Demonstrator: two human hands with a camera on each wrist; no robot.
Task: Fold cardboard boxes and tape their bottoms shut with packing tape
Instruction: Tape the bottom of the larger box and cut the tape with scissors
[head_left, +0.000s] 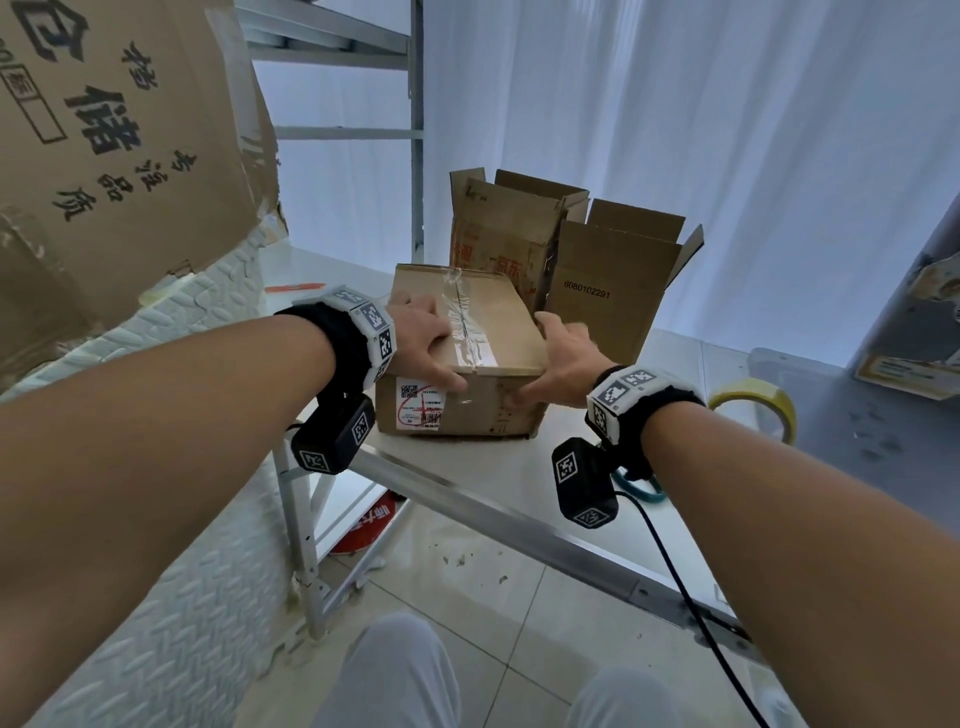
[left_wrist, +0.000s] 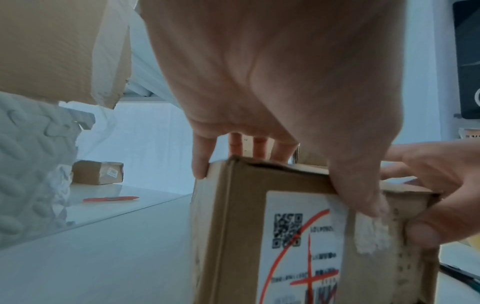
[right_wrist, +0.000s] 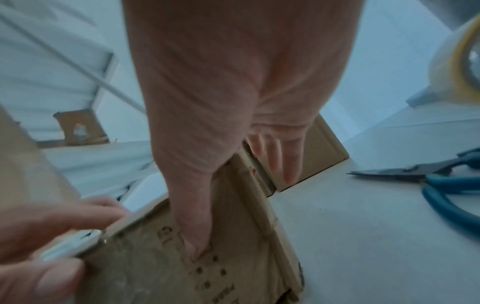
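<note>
A small cardboard box (head_left: 498, 332) stands on the white table (head_left: 467, 483), clear tape running along its top seam and a white label with red marks on its front face. My left hand (head_left: 421, 338) holds its near-left top edge, fingers over the top and thumb on the front. My right hand (head_left: 561, 358) holds the right side, thumb pressed on the front face. In the left wrist view the box (left_wrist: 233, 226) sits under my left hand (left_wrist: 259, 82), beside my right hand (left_wrist: 428, 195). The right wrist view has my right hand (right_wrist: 221, 102) clasping the box (right_wrist: 155, 267).
Two open-topped boxes (head_left: 509, 228) (head_left: 608, 280) stand just behind. A tape roll (head_left: 763, 410) and teal scissors (right_wrist: 441, 185) lie to the right. A large printed carton (head_left: 104, 130) looms at left, with an orange pen (head_left: 296, 286) below it. The table's metal edge (head_left: 519, 535) is near me.
</note>
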